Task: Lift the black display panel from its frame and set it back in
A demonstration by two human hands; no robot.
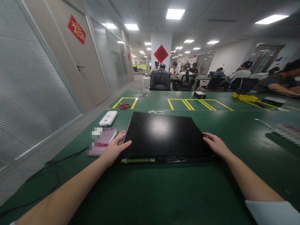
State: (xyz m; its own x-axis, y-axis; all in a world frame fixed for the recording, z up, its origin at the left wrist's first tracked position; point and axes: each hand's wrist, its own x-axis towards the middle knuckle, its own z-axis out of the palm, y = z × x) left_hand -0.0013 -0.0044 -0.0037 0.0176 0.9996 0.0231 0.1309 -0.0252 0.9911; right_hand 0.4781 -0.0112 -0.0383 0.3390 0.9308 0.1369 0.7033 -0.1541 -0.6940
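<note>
A flat black display panel (161,134) lies face up in front of me, with a ceiling light mirrored in its surface. Along its near edge runs a narrow green circuit strip (137,160). My left hand (116,147) grips the panel's left edge, thumb near the top face and fingers along the side. On the right edge my right hand (217,143) holds it too, its fingers partly hidden by the panel. Whether the panel touches the table or is slightly lifted, I cannot tell.
The green table (168,193) carries a phone (103,142), a white power bank (108,118), red-handled scissors (124,106), small white pieces (156,112), a black box (200,94) and a yellow object (245,97). A black cable (56,175) lies left. Several people sit beyond.
</note>
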